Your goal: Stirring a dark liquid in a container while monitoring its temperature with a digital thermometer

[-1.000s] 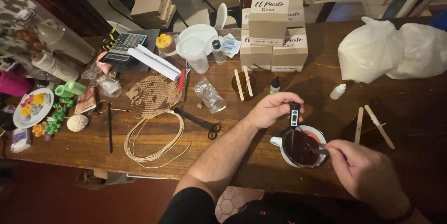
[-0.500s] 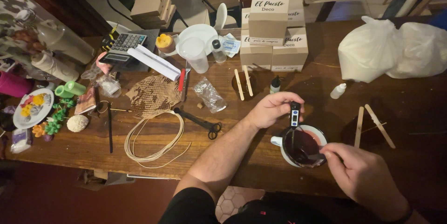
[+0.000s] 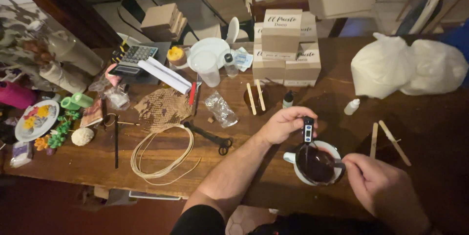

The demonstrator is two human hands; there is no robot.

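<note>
A white cup [image 3: 291,158] of dark liquid stands near the front edge of the wooden table [image 3: 97,166]. My left hand [image 3: 284,124] pinches a small black digital probe thermometer [image 3: 308,130] and holds it upright over the cup's far rim, its tip down in the liquid. My right hand [image 3: 383,191] is closed on a thin metal stirrer [image 3: 338,164] whose end rests in the liquid at the cup's right side.
Wooden sticks [image 3: 386,140] lie right of the cup, black scissors [image 3: 210,137] and a cord coil [image 3: 161,154] to its left. Stacked cardboard boxes [image 3: 286,49], a dropper bottle [image 3: 351,106], white bags [image 3: 405,69], a calculator [image 3: 134,58] and a plastic cup [image 3: 207,66] stand farther back.
My right hand has shifted slightly with the stirrer in the cup. My left hand keeps the thermometer in the same place.
</note>
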